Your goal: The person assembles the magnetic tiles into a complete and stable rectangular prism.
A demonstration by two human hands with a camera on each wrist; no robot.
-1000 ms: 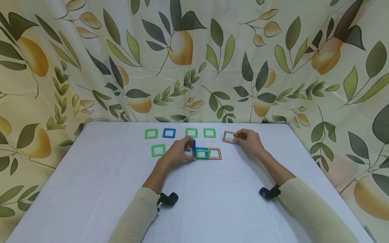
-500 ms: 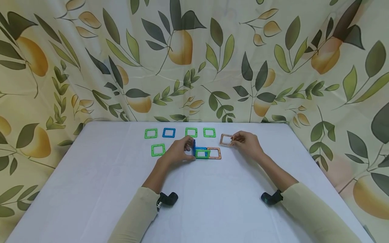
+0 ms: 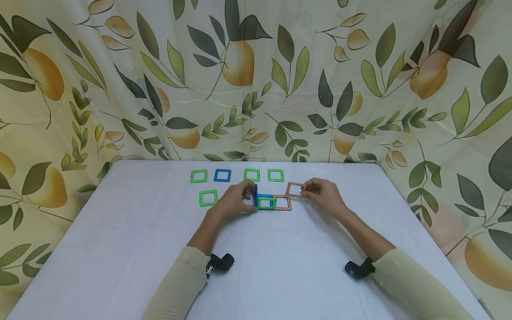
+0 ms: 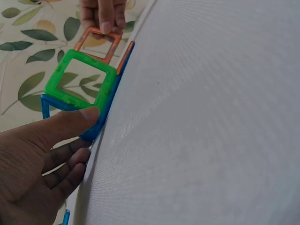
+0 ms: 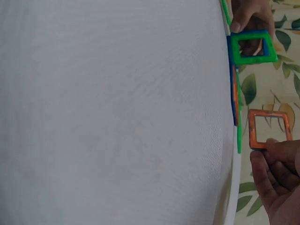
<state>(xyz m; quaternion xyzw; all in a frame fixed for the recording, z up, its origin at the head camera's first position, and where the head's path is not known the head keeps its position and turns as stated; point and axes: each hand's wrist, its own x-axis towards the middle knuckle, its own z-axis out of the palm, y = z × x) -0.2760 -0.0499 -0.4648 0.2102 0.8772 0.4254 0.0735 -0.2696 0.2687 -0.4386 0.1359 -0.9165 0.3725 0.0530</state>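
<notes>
With thumb and fingers my left hand (image 3: 233, 198) grips a blue square magnetic tile (image 3: 256, 195) that stands upright. A green tile (image 4: 64, 60) stands beside it, the left thumb at its lower corner in the left wrist view. Flat on the table, a blue tile (image 3: 265, 195) and an orange tile (image 3: 283, 209) adjoin these in a row. My right hand (image 3: 325, 193) pinches a second orange tile (image 5: 253, 129) by its edge, raised and tilted. In the head view this tile overlaps the far right corner of the flat orange one.
Behind the hands, green tiles (image 3: 252, 180) and a blue tile (image 3: 222, 180) lie in a spaced row near the far edge of the white table (image 3: 280, 266). One more green tile (image 3: 208, 204) lies left of my left hand. A patterned curtain (image 3: 256, 111) hangs behind.
My right hand has moved the orange tile left and toward me, from beyond the row to just over the flat orange tile. The left hand and its tile have stayed put.
</notes>
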